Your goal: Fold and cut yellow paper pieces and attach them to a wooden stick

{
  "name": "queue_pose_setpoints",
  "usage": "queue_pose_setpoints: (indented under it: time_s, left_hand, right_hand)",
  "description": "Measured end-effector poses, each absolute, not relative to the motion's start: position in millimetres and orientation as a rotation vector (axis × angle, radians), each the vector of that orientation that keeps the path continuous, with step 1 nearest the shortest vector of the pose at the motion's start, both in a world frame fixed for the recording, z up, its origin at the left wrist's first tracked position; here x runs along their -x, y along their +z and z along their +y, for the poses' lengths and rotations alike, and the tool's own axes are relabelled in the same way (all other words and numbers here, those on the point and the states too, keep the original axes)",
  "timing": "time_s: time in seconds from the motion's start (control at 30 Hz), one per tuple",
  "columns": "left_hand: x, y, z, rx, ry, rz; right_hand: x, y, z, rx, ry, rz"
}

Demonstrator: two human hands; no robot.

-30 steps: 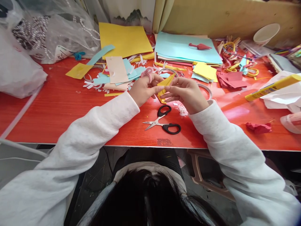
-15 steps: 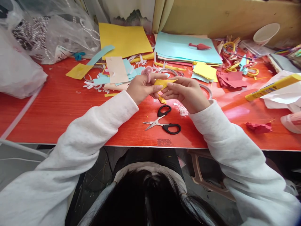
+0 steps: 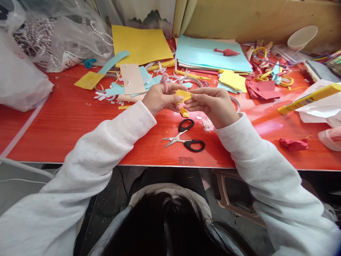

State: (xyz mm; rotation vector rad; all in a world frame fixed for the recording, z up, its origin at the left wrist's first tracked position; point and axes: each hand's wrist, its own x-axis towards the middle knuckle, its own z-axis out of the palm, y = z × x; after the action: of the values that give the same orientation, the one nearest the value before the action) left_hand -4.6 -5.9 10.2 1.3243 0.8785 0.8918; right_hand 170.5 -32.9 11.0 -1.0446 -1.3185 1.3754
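A small folded piece of yellow paper [image 3: 182,95] is held above the red table between my two hands. My left hand [image 3: 160,97] pinches its left part with thumb and fingers; a pink fuzzy ring [image 3: 164,82] sits on one finger. At the paper's right end, the thumb and fingertips of my right hand [image 3: 213,104] close on it. Beneath the hands lies a small folded yellow paper piece [image 3: 184,112]. Nearer to me rest black-handled scissors [image 3: 181,138], blades spread and pointing left.
Behind my hands are paper scraps [image 3: 132,79], a yellow sheet [image 3: 141,46] and a stack of blue sheets [image 3: 202,53]. To the right lie red paper squares [image 3: 262,89], a yellow glue stick [image 3: 309,99] and crumpled red paper [image 3: 293,144]. Plastic bags [image 3: 23,74] stand at left.
The yellow paper has turned between my fingers, and its pointed right end no longer sticks out over my right hand. My left hand has shifted slightly left. The scissors stay put.
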Motion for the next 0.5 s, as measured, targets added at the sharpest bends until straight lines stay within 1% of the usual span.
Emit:
queue_pose_setpoints:
  time_s: [0.17,0.5]
  left_hand:
    - [4.5,10.5,-7.8,-1.367,0.854,0.91]
    - [5.6,12.1,-11.7,-1.266,0.89,0.893]
  right_hand:
    - [-168.1,13.3,-34.4,1.067,1.391,-1.301]
    - [-171.8,14.2,-33.9,1.093,1.471,-1.289]
